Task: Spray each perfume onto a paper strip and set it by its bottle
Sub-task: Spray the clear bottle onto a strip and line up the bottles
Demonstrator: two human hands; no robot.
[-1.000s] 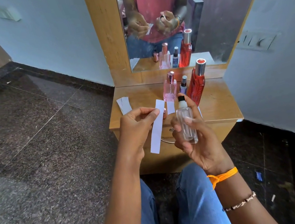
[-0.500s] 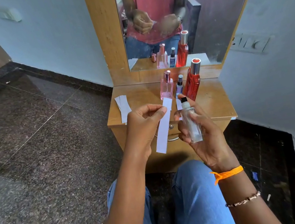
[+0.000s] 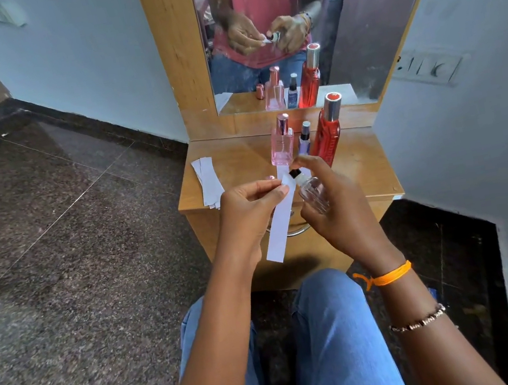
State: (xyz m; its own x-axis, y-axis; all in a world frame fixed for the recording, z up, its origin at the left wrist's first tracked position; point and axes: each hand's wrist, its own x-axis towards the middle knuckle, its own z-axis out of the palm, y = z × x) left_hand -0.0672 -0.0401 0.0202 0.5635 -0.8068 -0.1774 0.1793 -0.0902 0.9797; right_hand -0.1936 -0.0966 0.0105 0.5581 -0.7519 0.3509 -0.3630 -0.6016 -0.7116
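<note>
Right hand grips clear bottle, contents indiscernible; left hand pinches paper strip.

Blue jeans, orange thread wristband, beaded bracelet, bare forearms

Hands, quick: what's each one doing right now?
Left hand: pinches the paper strip near its top.
Right hand: grips the clear bottle, a finger over its black nozzle.

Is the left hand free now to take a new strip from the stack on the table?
Probably not: the left hand pinches a strip already. The stack lies unobstructed nearby.
</note>
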